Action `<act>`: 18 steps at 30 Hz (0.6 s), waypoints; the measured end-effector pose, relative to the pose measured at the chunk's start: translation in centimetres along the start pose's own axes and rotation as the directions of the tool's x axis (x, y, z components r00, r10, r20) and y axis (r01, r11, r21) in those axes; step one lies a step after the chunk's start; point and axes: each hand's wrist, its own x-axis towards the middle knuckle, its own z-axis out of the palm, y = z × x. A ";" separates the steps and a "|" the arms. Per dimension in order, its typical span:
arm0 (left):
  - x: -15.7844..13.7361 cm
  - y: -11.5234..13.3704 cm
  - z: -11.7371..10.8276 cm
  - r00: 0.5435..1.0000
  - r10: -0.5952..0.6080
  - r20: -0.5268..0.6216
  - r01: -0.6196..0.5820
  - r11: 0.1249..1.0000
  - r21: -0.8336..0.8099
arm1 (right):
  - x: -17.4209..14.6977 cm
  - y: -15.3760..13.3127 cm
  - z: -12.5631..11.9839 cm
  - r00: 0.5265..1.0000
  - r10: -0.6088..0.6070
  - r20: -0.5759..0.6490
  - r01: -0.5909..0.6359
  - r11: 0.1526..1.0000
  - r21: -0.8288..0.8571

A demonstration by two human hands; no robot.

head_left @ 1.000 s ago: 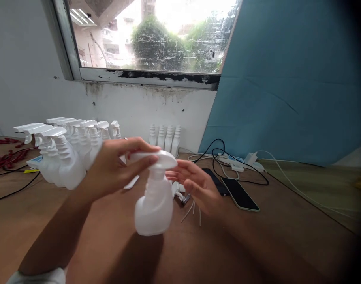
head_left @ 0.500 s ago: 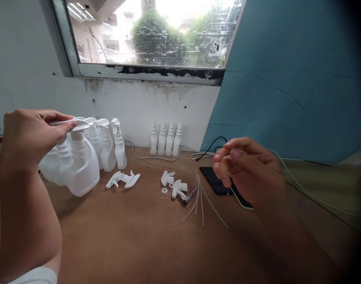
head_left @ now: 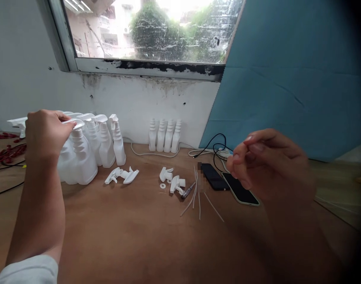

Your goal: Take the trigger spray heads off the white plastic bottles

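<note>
At the left, my left hand [head_left: 48, 132] is closed round the white trigger head of a spray bottle [head_left: 87, 163], which stands upright at the front of a cluster of similar bottles; my fingers hide part of the head. Off to the right, my right hand [head_left: 269, 161] is raised over the table, its fingers curled in and thumb against the index finger, and I see nothing in it. Below and left of it are two phones [head_left: 242, 191], thin white dip tubes [head_left: 199, 207] and a pen-like clear tool [head_left: 188, 190].
Loose white trigger heads [head_left: 121, 175] lie mid-left, more trigger heads [head_left: 177, 184] near the centre with a small white ring [head_left: 162, 185]. Several bottles without heads [head_left: 161, 136] stand along the wall. Cables [head_left: 219, 144] run behind the phones; red items [head_left: 8, 154] are at far left.
The left hand has shifted right and the bottle in it, tilted slightly before, now stands with the other bottles. My right hand has moved right, baring more of the second phone.
</note>
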 end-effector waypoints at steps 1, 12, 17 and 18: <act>0.0 0.1 0.0 1.000 -0.004 0.012 0.004 1.000 -0.002 | 0.0 0.0 0.0 1.000 -0.001 0.001 0.001 1.000 -0.001; -0.4 0.5 -0.4 0.996 -0.050 0.078 0.048 0.999 0.026 | 0.1 0.1 -0.3 0.999 -0.019 0.035 0.019 1.000 -0.009; -0.6 1.1 -0.9 0.986 -0.117 0.120 0.105 0.989 0.101 | 0.3 0.2 -0.3 0.999 -0.020 0.045 0.020 1.000 -0.009; -0.6 1.1 -1.0 0.986 -0.117 0.122 0.103 0.988 0.114 | 0.3 0.2 -0.4 0.999 -0.019 0.040 0.019 1.000 -0.012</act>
